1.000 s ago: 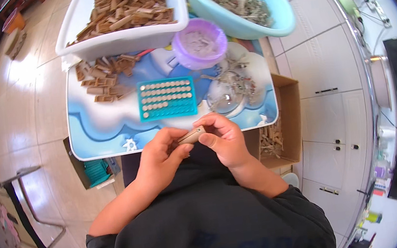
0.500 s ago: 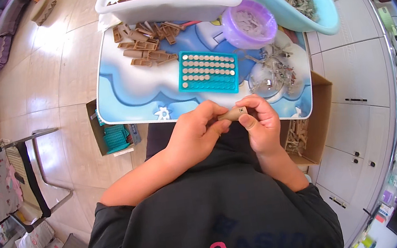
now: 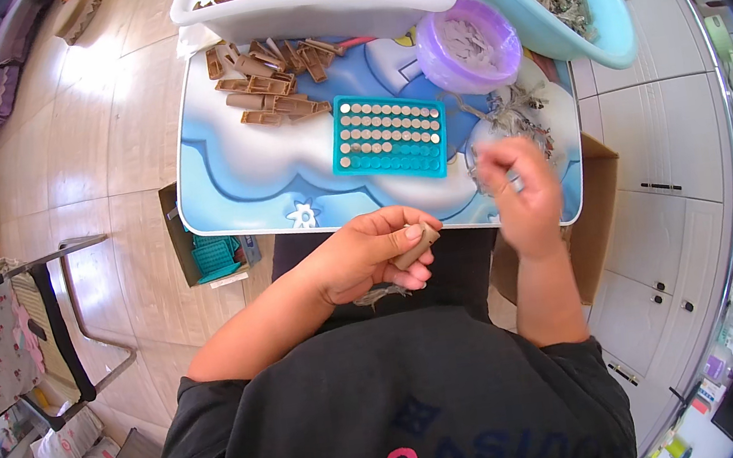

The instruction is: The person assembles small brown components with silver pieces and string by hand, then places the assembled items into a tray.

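Note:
My left hand [image 3: 361, 257] is closed around a tan plastic casing [image 3: 417, 246], a short tube-like piece held just off the near table edge. My right hand [image 3: 525, 200] is over the table's right side, smeared by motion, beside a tangled heap of thin grey wired parts [image 3: 521, 107]. Whether its fingers hold anything does not show. Between the hands and the tubs lies a teal tray [image 3: 414, 166] with rows of small round silvery discs. Its lower right pockets show no discs. Some thin wisps [image 3: 382, 294] show beneath my left hand.
Loose brown casings [image 3: 276, 84] lie at the table's far left. Behind stand a white tub [image 3: 322, 16] of casings, a purple bowl [image 3: 502, 66] and a light blue basin [image 3: 608, 34] of wired parts. Cardboard boxes [image 3: 604, 191] stand beside the table at right and left [image 3: 176, 243].
My right hand has let go of the casing and moved right and forward toward the wired heap. My left hand keeps the casing, now tilted and slightly lower.

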Available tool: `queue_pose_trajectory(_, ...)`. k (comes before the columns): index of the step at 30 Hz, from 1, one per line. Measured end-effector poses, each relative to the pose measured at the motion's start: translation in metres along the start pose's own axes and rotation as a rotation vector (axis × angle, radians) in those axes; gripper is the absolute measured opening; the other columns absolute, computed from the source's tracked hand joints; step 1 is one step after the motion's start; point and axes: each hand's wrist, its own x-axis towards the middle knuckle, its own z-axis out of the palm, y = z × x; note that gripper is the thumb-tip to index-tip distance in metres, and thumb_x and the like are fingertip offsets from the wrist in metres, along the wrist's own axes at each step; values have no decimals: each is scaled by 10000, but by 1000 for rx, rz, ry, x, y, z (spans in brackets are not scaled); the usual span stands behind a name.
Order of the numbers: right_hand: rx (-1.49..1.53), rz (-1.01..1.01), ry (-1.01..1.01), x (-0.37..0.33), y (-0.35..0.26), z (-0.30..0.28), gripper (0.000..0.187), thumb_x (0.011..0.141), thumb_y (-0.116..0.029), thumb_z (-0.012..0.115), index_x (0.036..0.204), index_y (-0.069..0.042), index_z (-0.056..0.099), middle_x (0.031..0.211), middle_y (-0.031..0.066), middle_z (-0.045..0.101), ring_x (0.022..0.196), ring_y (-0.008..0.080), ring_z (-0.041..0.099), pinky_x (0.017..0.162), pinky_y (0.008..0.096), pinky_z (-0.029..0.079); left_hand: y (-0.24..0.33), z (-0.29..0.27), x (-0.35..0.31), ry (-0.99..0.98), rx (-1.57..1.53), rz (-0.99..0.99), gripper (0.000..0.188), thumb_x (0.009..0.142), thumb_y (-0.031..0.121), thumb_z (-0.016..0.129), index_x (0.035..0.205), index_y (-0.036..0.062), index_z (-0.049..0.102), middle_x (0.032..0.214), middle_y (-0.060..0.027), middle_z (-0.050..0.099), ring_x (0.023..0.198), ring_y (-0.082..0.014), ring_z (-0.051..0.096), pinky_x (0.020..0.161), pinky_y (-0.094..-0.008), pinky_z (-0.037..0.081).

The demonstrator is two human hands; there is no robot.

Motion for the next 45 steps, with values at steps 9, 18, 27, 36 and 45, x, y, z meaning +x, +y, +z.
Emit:
queue_pose_trajectory(9,-612,-105,-227,142,41,-6,139,787,-137,612,880,-47,663,891,140,646,815,322,615,733,400,481,3,-10,9,24,-329,276,248,956,187,464,1144,28,489,1074,-126,590,974,-227,611,873,-343,509)
queue_pose_trajectory(18,-809,106,-419,157,39,2,153,791,-133,580,895,-61,667,895,149,657,850,335,615,742,422,486,4,-16,6,-42,-460,292,330,985,218,382,1203,-21,449,1149,-143,566,982,-203,609,861,-317,537)
queue_pose_trajectory(27,-78,245,122,120,33,-8,153,894,-144,547,895,-3,606,778,90,650,680,123,617,644,258,486,1,-11,8,17,-394,274,307,968,213,436,1172,-11,487,1102,-122,587,961,-198,614,863,-308,531)
queue_pose_trajectory(36,8,-78,53,10,-12,34,98,905,-104,550,878,-11,533,864,105,615,762,205,593,695,288,467,-2,-10,7,72,-329,298,290,966,194,438,1162,-14,489,1015,-108,599,887,-215,614,836,-323,513)
queue_pose_trajectory(45,-11,-214,58,-26,-14,54,73,852,-47,590,870,-14,528,840,136,600,741,273,599,644,327,484,-3,3,8,90,-246,340,307,964,185,433,1191,-13,492,1013,-124,619,884,-204,637,854,-325,514)
